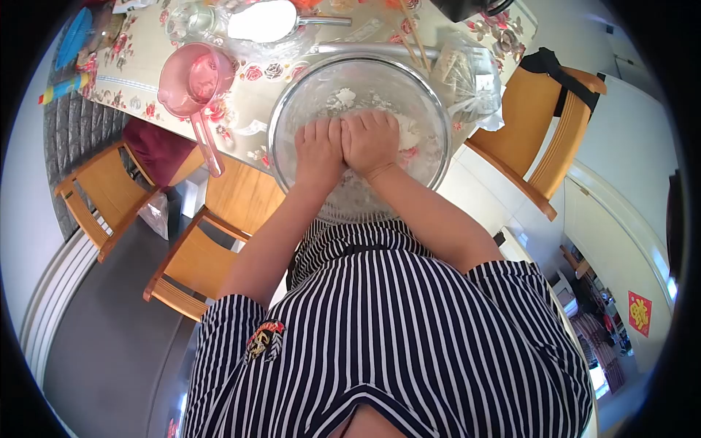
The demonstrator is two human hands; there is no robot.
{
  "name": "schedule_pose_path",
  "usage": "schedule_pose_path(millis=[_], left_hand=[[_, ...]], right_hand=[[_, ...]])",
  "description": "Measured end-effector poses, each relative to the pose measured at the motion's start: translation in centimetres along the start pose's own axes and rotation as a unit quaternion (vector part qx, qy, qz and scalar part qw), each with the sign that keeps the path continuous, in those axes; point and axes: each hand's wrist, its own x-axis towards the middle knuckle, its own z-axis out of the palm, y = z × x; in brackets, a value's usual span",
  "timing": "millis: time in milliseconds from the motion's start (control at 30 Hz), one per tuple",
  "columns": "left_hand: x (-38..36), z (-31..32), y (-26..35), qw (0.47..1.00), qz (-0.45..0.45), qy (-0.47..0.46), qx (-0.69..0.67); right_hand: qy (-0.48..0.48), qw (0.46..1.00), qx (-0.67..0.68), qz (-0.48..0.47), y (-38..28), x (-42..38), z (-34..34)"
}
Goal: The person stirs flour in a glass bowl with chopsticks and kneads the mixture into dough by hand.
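Observation:
Both hands are inside a large clear glass bowl [307, 91] at the table's near edge. My left hand [320, 152] and my right hand [371, 142] press side by side, thumbs together, with fingers curled downward. Whatever lies beneath them is hidden by the hands. White flour [345, 96] clings in patches to the bowl beyond the knuckles, and more is smeared on the wall to the right.
Left of the bowl stands a pink translucent long-handled dipper [197, 77]. Behind are a container of white powder [263, 20], a rolling pin [365, 49] and chopsticks [416, 36]. A plastic bag [467, 77] lies to the right. Wooden chairs [544, 120] flank the table.

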Motion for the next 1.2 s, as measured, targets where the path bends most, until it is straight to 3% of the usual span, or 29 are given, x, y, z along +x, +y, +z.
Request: schedule_pose_path(millis=[167,233,333,400,433,467,500,533,567,600,633,667,700,733,867,1033,1200], left_hand=[[3.2,0.9,-1.7,0.996,-0.035,-0.086,-0.006],[4.1,1.0,-2.0,0.990,-0.055,-0.126,-0.007],[5.4,-0.5,-2.1,0.983,-0.064,-0.168,-0.025],[6.4,-2.0,-1.4,0.960,-0.115,-0.252,-0.048],[6.5,-2.5,-1.0,0.964,-0.111,-0.238,-0.043],[6.2,-2.9,-0.5,0.971,-0.107,-0.212,-0.013],[5.5,-3.1,0.1,0.976,-0.104,-0.191,0.014],[4.7,-3.5,0.4,0.977,-0.100,-0.187,0.013],[3.5,-3.8,0.7,0.996,-0.034,-0.082,0.004],[2.2,-4.3,1.0,0.999,0.029,0.023,-0.004],[1.5,-5.2,1.7,0.999,0.029,0.023,-0.004],[1.1,-6.3,2.5,0.997,-0.048,-0.044,-0.032],[1.1,-6.9,2.9,0.984,-0.126,-0.111,-0.061],[1.0,-6.0,2.5,0.984,-0.127,-0.110,-0.061],[3.6,-3.1,0.5,0.981,-0.119,-0.150,-0.008],[7.8,-2.3,-0.7,0.978,-0.081,-0.189,0.031],[9.0,-1.6,-1.4,0.984,-0.070,-0.164,0.025]], right_hand=[[-0.078,0.997,-0.014,0.004,1.8,3.1,1.2],[-0.166,0.985,-0.032,0.040,2.1,4.5,1.5],[-0.173,0.982,-0.051,0.059,2.1,5.3,2.0],[-0.182,0.978,-0.046,0.086,1.8,5.3,2.1],[-0.192,0.974,-0.043,0.112,1.9,5.8,2.3],[-0.181,0.977,-0.044,0.106,1.9,6.0,2.4],[-0.023,0.992,0.049,0.116,2.0,5.5,2.6],[0.135,0.974,0.138,0.121,1.8,5.6,1.8],[0.136,0.974,0.135,0.119,1.9,4.9,0.5],[0.083,0.979,0.122,0.138,0.8,4.3,-2.7],[0.032,0.981,0.109,0.157,0.0,3.7,-4.9],[0.033,0.981,0.109,0.157,-0.3,2.8,-5.4],[-0.078,0.982,0.086,0.151,-0.4,1.7,-5.3],[-0.188,0.970,0.063,0.142,-0.3,1.1,-4.9],[-0.258,0.955,0.020,0.143,0.7,1.1,-2.5],[-0.422,0.883,0.004,0.206,1.2,6.3,-2.8],[-0.443,0.869,0.001,0.219,2.1,8.8,-1.7]])
